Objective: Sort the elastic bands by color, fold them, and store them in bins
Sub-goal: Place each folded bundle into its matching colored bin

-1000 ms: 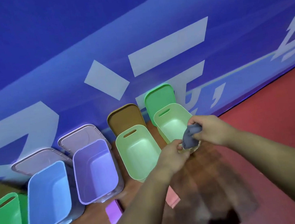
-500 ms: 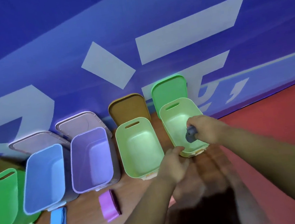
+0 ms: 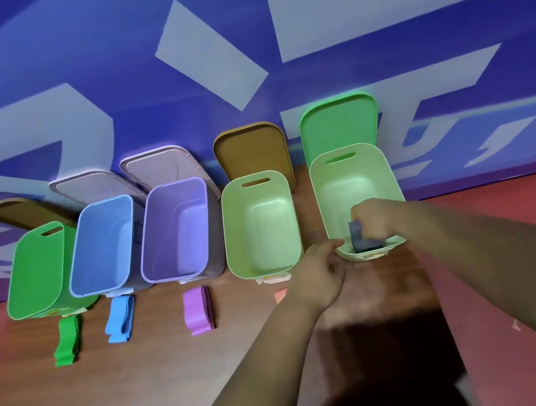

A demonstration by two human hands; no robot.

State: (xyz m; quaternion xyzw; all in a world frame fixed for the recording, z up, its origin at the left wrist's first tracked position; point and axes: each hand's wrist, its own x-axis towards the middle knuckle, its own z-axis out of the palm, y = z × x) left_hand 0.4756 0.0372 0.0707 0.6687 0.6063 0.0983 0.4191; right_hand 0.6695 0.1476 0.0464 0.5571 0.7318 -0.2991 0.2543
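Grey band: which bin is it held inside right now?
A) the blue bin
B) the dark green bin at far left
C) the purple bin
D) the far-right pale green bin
D: the right hand grips the grey band inside the near end of the far-right pale green bin.

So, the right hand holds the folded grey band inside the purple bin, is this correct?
Not quite: the bin is wrong. In the head view the right hand holds the folded grey band inside the pale green bin at the right end of the row. The purple bin stands two places to the left of it.
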